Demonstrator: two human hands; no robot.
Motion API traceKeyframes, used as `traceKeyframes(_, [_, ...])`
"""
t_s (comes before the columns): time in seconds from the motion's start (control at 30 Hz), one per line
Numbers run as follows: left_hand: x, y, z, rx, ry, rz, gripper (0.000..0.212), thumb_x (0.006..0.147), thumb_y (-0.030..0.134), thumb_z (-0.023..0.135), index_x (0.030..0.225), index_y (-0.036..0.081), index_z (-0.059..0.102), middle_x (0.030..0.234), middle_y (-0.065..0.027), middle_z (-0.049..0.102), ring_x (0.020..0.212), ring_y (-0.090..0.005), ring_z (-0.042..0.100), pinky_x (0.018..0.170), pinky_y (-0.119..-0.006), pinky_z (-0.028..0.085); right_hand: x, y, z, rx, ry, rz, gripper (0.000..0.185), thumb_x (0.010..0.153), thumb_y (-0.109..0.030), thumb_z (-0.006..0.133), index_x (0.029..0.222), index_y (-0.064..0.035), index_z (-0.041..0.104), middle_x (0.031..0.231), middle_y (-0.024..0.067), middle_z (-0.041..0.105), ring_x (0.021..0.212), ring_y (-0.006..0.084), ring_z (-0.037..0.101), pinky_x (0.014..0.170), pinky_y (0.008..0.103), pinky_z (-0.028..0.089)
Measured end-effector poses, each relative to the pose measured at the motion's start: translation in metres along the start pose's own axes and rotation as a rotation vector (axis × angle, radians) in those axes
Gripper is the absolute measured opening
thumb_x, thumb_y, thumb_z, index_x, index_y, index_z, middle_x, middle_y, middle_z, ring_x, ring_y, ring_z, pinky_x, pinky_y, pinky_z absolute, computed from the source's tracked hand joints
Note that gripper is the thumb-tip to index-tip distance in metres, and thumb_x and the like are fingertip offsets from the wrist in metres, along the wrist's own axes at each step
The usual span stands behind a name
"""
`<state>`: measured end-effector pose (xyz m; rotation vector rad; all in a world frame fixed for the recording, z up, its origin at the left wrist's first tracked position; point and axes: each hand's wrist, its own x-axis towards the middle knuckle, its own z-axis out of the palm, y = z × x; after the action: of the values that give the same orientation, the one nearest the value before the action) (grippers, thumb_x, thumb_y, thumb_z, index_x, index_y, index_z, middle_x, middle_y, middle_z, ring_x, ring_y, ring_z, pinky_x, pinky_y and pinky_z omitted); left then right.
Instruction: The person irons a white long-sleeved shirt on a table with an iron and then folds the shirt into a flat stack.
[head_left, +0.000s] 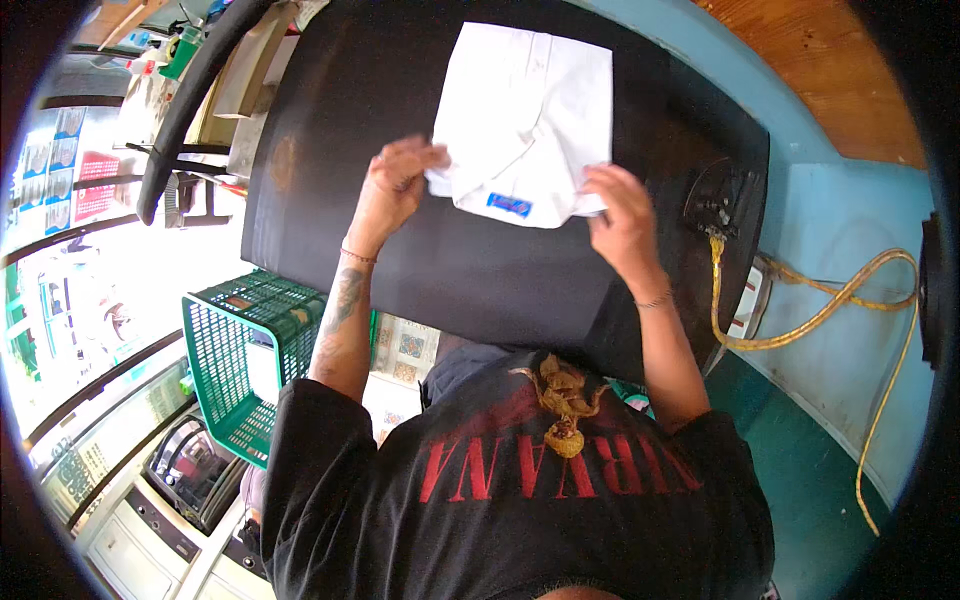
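A white folded garment, apparently a shirt, lies on a black-covered table. Its near end carries a blue label with writing, and creased layers of cloth overlap across its middle. At the garment's left edge is my left hand, blurred, its fingertips against the cloth; whether they pinch it is unclear. My right hand holds the near right corner between thumb and fingers.
Left of me stands a green plastic crate with something white inside. A dark padded bar rises past the table's far left. On the right, a yellow hose loops from a fitting on the table toward the blue wall.
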<state>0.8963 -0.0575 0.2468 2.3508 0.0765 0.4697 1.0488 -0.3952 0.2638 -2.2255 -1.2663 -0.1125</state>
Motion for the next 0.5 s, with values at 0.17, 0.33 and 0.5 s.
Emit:
traceKeyframes(0.17, [-0.077,-0.027,0.044,0.074,-0.096,-0.317,0.033,0.096,0.004,0.067,0.129,0.008,0.072,0.14,-0.0164,0.068,0.133,-0.0354,0.062,0.114,-0.048,0.046,-0.048,0.037,0.0,0.053,-0.138,0.196,0.031,0.087,-0.012,0.078,0.116,-0.0058,0.072,0.126,0.0167,0.07,0.126,0.035,0.063,0.115,0.0477,0.046])
traceKeyframes(0.33, [-0.041,0.003,0.11,0.254,0.025,-0.241,0.053,0.106,0.026,0.061,0.155,0.009,0.052,0.162,-0.018,0.047,0.154,-0.0394,0.036,0.123,-0.054,0.031,-0.071,0.22,-0.081,-0.827,0.365,0.725,0.049,0.093,-0.041,0.073,0.119,-0.0001,0.071,0.115,0.0218,0.072,0.113,0.0405,0.064,0.099,0.0534,0.049])
traceKeyframes(0.5, [-0.057,-0.01,0.148,0.455,-0.147,-0.251,0.068,0.109,0.043,0.051,0.167,0.013,0.031,0.173,-0.0154,0.03,0.161,-0.039,0.022,0.128,-0.062,0.016,-0.075,0.316,-0.08,0.34,0.334,1.457,0.07,0.093,-0.065,0.072,0.102,0.0048,0.064,0.081,0.0142,0.066,0.071,0.0255,0.069,0.059,0.0427,0.056])
